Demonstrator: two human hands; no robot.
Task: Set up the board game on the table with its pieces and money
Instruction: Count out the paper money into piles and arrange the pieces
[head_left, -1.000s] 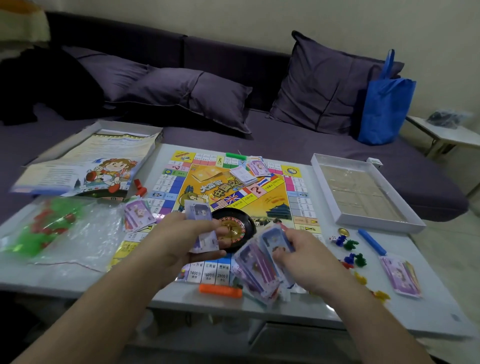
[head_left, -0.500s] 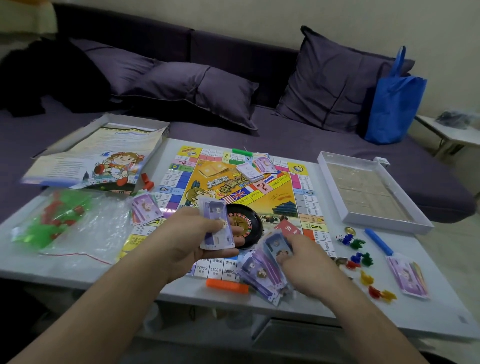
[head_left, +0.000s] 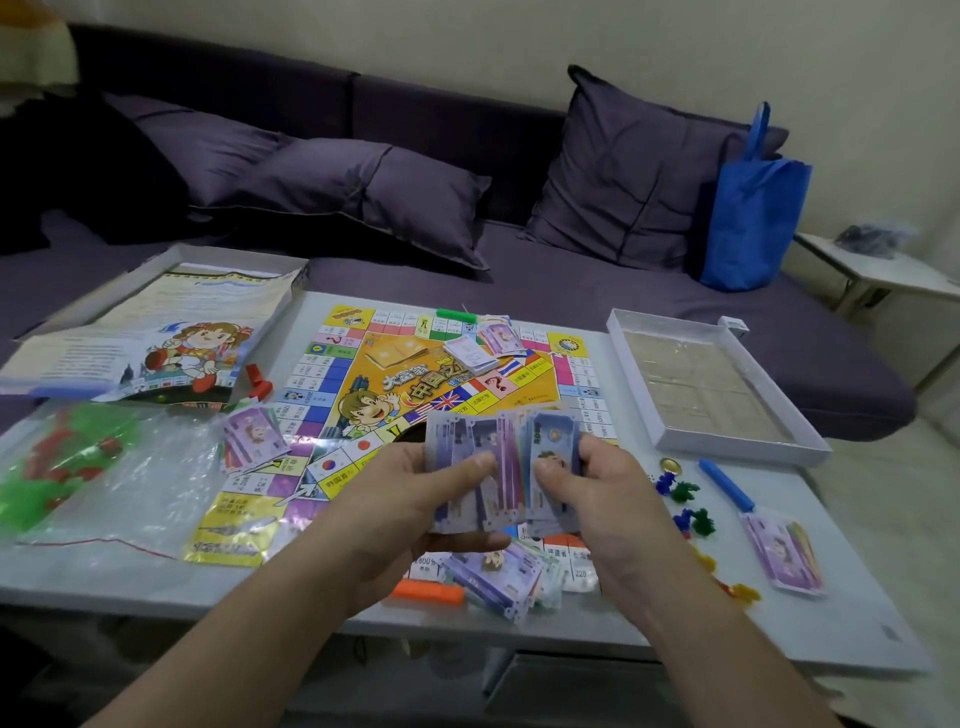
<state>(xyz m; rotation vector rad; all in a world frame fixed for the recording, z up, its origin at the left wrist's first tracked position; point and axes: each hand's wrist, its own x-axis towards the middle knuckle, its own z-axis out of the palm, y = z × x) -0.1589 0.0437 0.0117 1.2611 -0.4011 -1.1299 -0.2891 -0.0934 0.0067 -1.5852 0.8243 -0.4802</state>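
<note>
While fanned upright above the near edge of the game board (head_left: 363, 395), play money (head_left: 498, 467) sits pinched between both hands: left hand (head_left: 410, 499) thumb pressed on the left notes, right hand (head_left: 597, 488) thumb on the right ones. Directly beneath, loose notes (head_left: 493, 577) and an orange stick (head_left: 426, 592) by the table (head_left: 857, 639) front edge. To the right, coloured pawns (head_left: 680, 493), then another money stack (head_left: 784, 556); bare tabletop at the near right corner. Left, a plastic bag (head_left: 93, 478) of pieces.
</note>
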